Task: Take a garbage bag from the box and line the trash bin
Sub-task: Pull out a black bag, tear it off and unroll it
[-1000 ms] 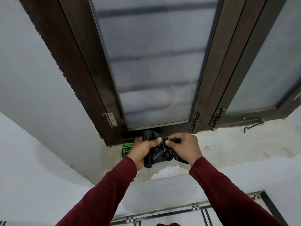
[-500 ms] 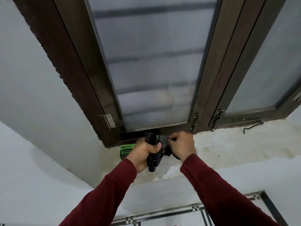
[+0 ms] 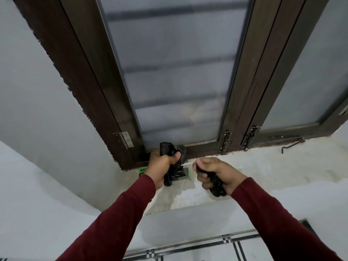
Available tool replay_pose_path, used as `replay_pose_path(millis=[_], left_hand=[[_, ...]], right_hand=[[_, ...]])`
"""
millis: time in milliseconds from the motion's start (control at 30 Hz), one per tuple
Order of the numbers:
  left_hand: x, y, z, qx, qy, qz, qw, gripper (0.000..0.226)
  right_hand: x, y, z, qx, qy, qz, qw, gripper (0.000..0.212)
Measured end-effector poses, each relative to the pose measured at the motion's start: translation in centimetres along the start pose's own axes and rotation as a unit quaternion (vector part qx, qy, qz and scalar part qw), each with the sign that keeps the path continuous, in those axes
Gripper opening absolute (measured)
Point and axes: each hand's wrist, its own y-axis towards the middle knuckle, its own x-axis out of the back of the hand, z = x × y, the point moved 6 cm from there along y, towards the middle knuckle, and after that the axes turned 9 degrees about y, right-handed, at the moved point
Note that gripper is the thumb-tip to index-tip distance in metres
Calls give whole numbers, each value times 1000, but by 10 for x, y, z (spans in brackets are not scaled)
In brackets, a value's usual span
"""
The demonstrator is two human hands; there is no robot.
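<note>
gripping a black roll of garbage bags (image 3: 170, 166), the left hand (image 3: 160, 164) has its fingers wrapped tight around the upright bundle, thumb pressed across the front. the plastic is glossy and crinkled, with one end poking above the fist and the other hanging below it. just behind and under that hand sits the green box (image 3: 185, 172), mostly hidden, with a bit of green label showing at the wrist and a grey flap beside the roll; it rests on the sill against the window frame.

to the right, apart from the roll, the right hand (image 3: 216, 176) is clenched on a separate garbage bag (image 3: 216, 187), a crumpled black wad that sticks out under the palm. its thumb and forefinger pinch together at the top, and a thin pale strip (image 3: 185, 163) shows in the gap between the two hands; what it is cannot be told. both arms wear dark red sleeves (image 3: 116, 219) of soft matte cloth.

the sill (image 3: 263, 172) is rough, pale, mottled concrete. above it stands a dark brown wooden window frame (image 3: 82, 76) with frosted glass panes (image 3: 169, 72), a steel hinge (image 3: 126, 138) at left, two metal latches (image 3: 226, 141) and a hook (image 3: 291, 145) farther right. the walls (image 3: 33, 110) are smooth and whitish. at the bottom lies a glossy tiled floor (image 3: 197, 251) with a dark patterned border.
</note>
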Motion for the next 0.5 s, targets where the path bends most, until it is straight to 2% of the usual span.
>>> replay_pose_path(millis=[67, 133, 200, 300, 500], left_hand=[[-13, -6, -7, -29, 18, 33, 999, 12], [-23, -8, -14, -40, 21, 38, 998, 14], [-23, -6, -20, -38, 28, 16, 999, 14], [-19, -3, -21, -37, 74, -5, 997, 11], [-30, -4, -20, -57, 134, -30, 989, 5]], right_hand=[[-3, 6, 4, 77, 121, -68, 987, 23], [-6, 10, 8, 152, 142, -128, 970, 22], [-6, 8, 18, 231, 45, -188, 954, 18], [-3, 0, 30, 315, -147, -275, 896, 9], [-1, 2, 28, 382, -198, -388, 815, 7]])
